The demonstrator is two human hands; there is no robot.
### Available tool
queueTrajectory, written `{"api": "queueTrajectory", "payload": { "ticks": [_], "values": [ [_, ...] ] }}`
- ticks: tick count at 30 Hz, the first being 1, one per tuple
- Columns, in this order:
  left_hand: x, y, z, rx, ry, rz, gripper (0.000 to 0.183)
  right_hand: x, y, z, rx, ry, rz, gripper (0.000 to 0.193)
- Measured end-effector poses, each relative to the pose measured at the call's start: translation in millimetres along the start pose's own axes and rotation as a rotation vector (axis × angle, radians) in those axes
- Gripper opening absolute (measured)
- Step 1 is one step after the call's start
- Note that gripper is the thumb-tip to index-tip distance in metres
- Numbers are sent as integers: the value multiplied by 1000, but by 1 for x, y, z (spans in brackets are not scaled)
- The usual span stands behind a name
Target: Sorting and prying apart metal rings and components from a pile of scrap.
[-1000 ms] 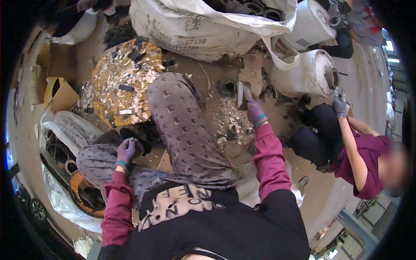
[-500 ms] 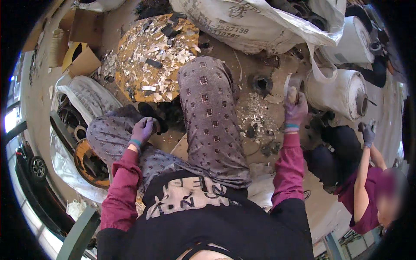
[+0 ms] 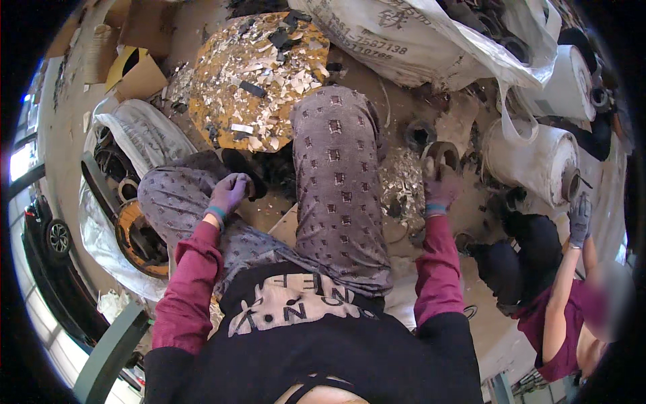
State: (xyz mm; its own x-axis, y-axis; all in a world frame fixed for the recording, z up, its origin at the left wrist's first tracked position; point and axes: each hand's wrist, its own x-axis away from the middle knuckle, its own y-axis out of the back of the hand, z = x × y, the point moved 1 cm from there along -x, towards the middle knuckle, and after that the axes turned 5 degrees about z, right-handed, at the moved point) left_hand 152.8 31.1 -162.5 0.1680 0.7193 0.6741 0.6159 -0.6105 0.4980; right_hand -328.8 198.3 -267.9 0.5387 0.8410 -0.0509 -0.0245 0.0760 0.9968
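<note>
Purple-gloved right hand (image 3: pixel 441 190): now raised beside the outstretched patterned trouser leg (image 3: pixel 336 182), fingers curled around a small round ring-like piece (image 3: pixel 441 156) held just above the pile of pale scrap flakes (image 3: pixel 402 180) on the floor. A second ago this hand sat farther out with a pale piece at its fingertips; half a second ago it was already lifting something. Judged: a fresh piece is in hand for sorting or stripping.

Left hand (image 3: pixel 229 193): gloved, loosely closed, resting on the bent knee beside a dark shoe (image 3: pixel 237 163); whether it holds anything cannot be told. Little change in its place.

Round board (image 3: pixel 259 81) strewn with flakes: ahead, apart from both hands.

Co-worker's gloved hand (image 3: pixel 579 217): far right, near white sacks (image 3: pixel 538 158).

Obscured: exact material of the held piece; ring's lower half behind the fingers; rim areas dark and bent.
</note>
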Motion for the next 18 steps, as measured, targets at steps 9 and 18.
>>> {"api": "queueTrajectory", "payload": {
  "ticks": [9, 18],
  "values": [
    [-19, -2, 18, 218, -48, -40, 26, -39, -59, -63, -938, -227, 202, 41],
    [-7, 43, -184, 110, -732, -170, 27, -160, 132, 78, -1719, 61, 106, 37]
  ]
}}
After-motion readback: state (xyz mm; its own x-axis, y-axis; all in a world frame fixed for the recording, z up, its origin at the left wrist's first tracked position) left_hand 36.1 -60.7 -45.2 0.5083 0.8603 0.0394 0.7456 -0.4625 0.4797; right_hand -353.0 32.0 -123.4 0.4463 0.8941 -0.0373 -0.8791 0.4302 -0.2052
